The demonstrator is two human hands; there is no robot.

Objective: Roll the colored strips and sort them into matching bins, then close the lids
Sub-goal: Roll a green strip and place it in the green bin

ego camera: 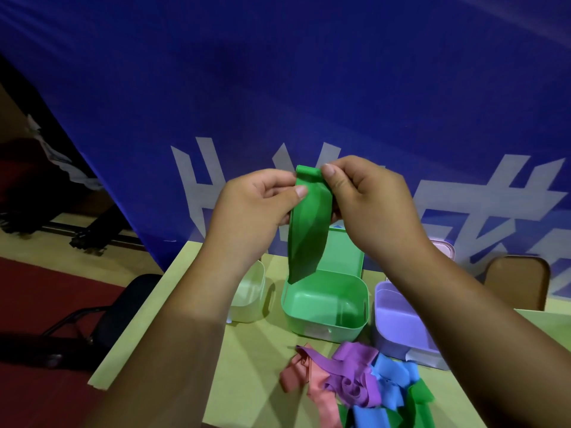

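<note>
Both hands pinch the top end of a green strip (309, 236) and hold it up in the air. The left hand (253, 208) presses its thumb on the left edge of the strip, a little below the top. The right hand (370, 205) pinches the top end with its thumb in front and its fingers curled behind. This top end is turned over into a small roll, and the rest of the strip hangs down, slightly twisted. Its lower end hangs over the far left corner of the green bin (324, 330); I cannot tell if it touches the rim.

The green bin stands on the table (247, 366) near the far edge, in the middle, and its lid (343, 254) is open and stands up behind it. A white bin (251, 291) is just beside it on the left, and a purple bin (398, 319) on the right, partly hidden by the right forearm. Near the front edge, towards the right, lies a loose pile of strips (355, 381): pink, purple, blue and green, lying over each other. Behind the table hangs a blue banner (278, 88) with white characters.
</note>
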